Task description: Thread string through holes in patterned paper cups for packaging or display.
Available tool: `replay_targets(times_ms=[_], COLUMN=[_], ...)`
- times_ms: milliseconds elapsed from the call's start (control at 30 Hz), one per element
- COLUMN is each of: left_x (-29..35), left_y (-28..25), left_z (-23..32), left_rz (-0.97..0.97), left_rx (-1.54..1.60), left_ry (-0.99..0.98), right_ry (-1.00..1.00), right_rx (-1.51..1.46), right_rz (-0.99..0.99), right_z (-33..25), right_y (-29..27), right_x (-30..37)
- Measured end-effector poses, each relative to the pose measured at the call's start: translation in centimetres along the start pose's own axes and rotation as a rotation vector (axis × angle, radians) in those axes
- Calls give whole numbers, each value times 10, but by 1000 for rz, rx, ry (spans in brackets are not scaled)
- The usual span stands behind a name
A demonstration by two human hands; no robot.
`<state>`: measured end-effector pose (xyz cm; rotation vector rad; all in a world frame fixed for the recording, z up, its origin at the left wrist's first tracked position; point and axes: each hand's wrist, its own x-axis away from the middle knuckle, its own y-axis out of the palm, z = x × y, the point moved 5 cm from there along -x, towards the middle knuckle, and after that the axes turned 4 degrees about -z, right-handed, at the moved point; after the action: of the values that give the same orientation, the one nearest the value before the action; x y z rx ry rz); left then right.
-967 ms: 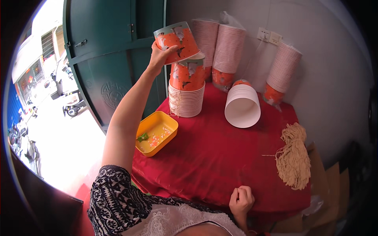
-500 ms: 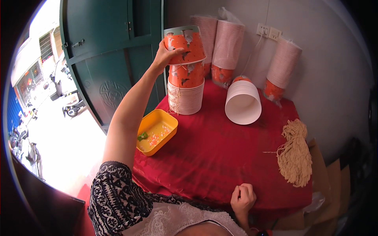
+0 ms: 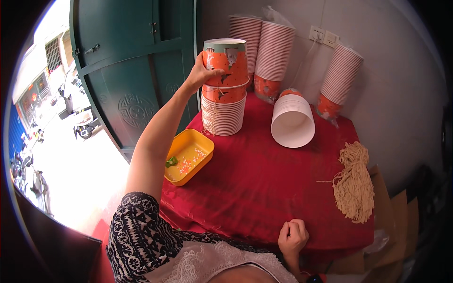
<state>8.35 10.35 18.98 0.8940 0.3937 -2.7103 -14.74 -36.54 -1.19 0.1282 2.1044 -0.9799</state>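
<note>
1. The left hand (image 3: 205,75) clasps its fingers around an upturned orange tub (image 3: 227,62) atop the tub stack (image 3: 223,115), far left on the worktop (image 3: 264,188).
2. The right hand (image 3: 292,238) curls its fingers inward at the near edge.
3. A yellow tray (image 3: 188,147) (the left forearm partly hides it) lies nearer.
4. Tipped tubs (image 3: 287,109) lie before far wrapped stacks (image 3: 275,52); string (image 3: 355,186) lies right.

Top of cup stack (image 3: 223,115) hidden by 1 orange cup (image 3: 234,65); left forearm (image 3: 157,129) partly hides yellow tray (image 3: 198,167).
</note>
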Motion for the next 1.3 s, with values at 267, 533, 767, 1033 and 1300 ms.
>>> replay_targets(times_ms=[267, 533, 767, 1033, 1300], left_x=[1, 5, 11, 18, -13], left_y=[-1, 1, -2, 4, -38], left_z=[-17, -27, -32, -29, -4], left_rz=[-73, -89, -105, -107, 78], left_rx=[-58, -40, -86, -103, -251], left_ry=[-18, -36, -55, -40, 20], right_ry=[-26, -17, -13, -18, -1], right_rx=[26, 25, 16, 11, -22], right_rz=[9, -2, -12, -1, -20], right_z=[1, 3, 2, 3, 0], right_y=[1, 1, 0, 0, 0], right_x=[2, 1, 2, 1, -3])
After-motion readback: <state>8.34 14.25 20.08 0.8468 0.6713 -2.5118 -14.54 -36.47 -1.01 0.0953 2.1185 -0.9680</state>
